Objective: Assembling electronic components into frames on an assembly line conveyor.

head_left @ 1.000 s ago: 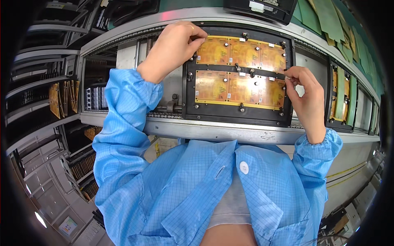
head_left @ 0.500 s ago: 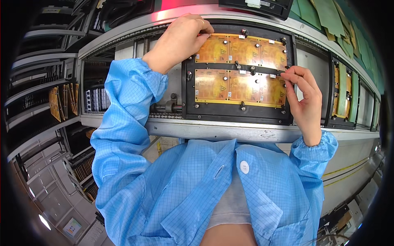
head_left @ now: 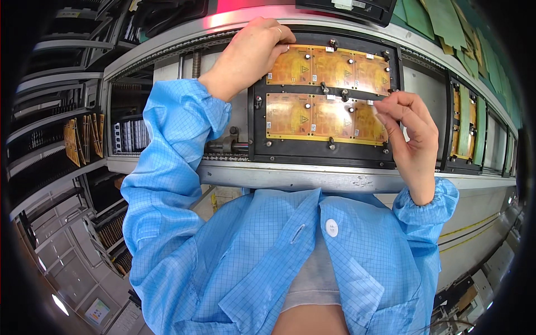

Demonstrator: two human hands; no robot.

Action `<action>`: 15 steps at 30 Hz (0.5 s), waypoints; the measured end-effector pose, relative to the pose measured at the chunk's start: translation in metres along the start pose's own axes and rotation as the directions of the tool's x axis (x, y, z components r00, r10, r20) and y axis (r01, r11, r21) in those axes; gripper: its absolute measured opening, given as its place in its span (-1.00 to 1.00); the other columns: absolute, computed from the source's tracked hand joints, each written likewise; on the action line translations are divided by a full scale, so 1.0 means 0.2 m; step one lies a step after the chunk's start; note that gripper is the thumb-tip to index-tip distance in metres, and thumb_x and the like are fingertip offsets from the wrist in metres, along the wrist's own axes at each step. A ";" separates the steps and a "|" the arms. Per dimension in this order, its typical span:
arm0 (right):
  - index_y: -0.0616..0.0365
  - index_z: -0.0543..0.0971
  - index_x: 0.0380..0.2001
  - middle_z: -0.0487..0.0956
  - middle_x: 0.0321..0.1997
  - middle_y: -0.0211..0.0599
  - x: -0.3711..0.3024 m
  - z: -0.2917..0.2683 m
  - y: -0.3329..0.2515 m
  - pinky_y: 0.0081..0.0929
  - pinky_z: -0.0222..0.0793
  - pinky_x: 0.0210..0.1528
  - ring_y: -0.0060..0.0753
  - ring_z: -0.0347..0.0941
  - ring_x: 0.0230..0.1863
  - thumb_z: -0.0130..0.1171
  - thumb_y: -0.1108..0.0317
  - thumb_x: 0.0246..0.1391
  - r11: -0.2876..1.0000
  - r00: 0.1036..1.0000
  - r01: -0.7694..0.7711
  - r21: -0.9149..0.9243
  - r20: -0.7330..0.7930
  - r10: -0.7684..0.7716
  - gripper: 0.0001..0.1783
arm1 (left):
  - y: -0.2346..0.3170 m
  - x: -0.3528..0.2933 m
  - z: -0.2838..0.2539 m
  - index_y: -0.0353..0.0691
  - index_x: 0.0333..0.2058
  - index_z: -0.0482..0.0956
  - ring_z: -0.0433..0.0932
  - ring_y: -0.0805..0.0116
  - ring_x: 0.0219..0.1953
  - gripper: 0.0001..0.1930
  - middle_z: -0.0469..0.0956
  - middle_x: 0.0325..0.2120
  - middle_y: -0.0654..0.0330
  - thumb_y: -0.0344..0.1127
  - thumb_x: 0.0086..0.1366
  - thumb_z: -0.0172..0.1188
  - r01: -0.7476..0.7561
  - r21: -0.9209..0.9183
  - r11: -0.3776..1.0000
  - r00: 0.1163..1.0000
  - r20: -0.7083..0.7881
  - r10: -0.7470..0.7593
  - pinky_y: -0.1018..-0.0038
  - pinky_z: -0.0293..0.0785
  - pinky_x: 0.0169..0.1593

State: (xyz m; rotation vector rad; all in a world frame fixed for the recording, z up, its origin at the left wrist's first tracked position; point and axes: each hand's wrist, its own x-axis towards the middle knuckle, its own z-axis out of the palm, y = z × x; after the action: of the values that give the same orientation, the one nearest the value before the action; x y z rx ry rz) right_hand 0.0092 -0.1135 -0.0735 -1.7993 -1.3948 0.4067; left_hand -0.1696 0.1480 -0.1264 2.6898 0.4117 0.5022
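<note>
A black carrier frame [head_left: 304,152] sits on a conveyor rail line, holding two amber circuit board panels. My left hand [head_left: 248,56] reaches to the far left corner of the upper panel [head_left: 328,72]. Its fingers are bent together there, and what the tips grip, if anything, is hidden. Over the right end of the lower panel [head_left: 329,120], my right hand [head_left: 412,125] has thumb and forefinger pinched, with the other fingers curled. Anything between those tips is too small to name. Black clips [head_left: 344,96] stand along the panels' edges, with small white and dark parts on the boards.
Metal rails [head_left: 312,173] run along the near side. A second carrier [head_left: 463,120] with boards stands to the right. Racks at left hold upright boards [head_left: 84,137]. Green sheets [head_left: 446,25] lie at the far right; a black tray [head_left: 346,11] is at the back.
My right hand has moved slightly left over the lower panel's right end, its fingertips drawing into a pinch. My left hand stays at the upper panel's corner, shifted slightly.
</note>
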 end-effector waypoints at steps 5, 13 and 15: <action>0.27 0.69 -0.22 0.60 -0.21 -0.26 0.04 0.04 -0.11 -0.53 0.48 -0.12 -0.43 0.57 -0.16 0.27 0.72 0.04 0.999 0.998 0.002 0.033 0.061 -0.004 -0.77 | -0.03 -0.08 0.00 -0.30 -0.24 0.69 0.52 0.10 -0.06 -0.82 0.57 -0.24 0.11 -0.48 0.15 0.25 -0.075 0.068 0.995 0.997 -0.028 0.077 0.29 0.51 0.08; 0.22 0.70 -0.26 0.59 -0.24 -0.24 0.16 0.29 -0.15 -0.41 0.49 -0.10 -0.24 0.58 -0.14 0.30 0.66 0.00 0.988 0.982 0.151 -0.026 0.122 -0.147 -0.79 | 0.03 -0.11 -0.02 -0.36 -0.15 0.64 0.48 0.07 0.04 -0.66 0.54 -0.10 0.09 -0.64 0.04 0.18 -0.089 0.147 0.985 0.996 0.029 0.086 0.28 0.49 0.13; 0.22 0.70 -0.27 0.60 -0.25 -0.24 0.20 0.36 -0.14 -0.39 0.50 -0.11 -0.23 0.58 -0.16 0.30 0.65 0.00 0.983 0.972 0.182 -0.029 0.158 -0.176 -0.80 | 0.01 -0.10 0.00 -0.37 -0.21 0.64 0.47 0.09 0.03 -0.73 0.54 -0.13 0.09 -0.59 0.05 0.23 -0.079 0.149 0.986 0.997 0.000 0.080 0.29 0.49 0.15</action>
State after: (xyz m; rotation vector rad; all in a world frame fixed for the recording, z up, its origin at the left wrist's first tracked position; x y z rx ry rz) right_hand -0.0441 -0.0474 -0.0894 -1.6876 -1.6707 0.4302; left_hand -0.1864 0.1389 -0.1319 2.8588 0.3581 0.5218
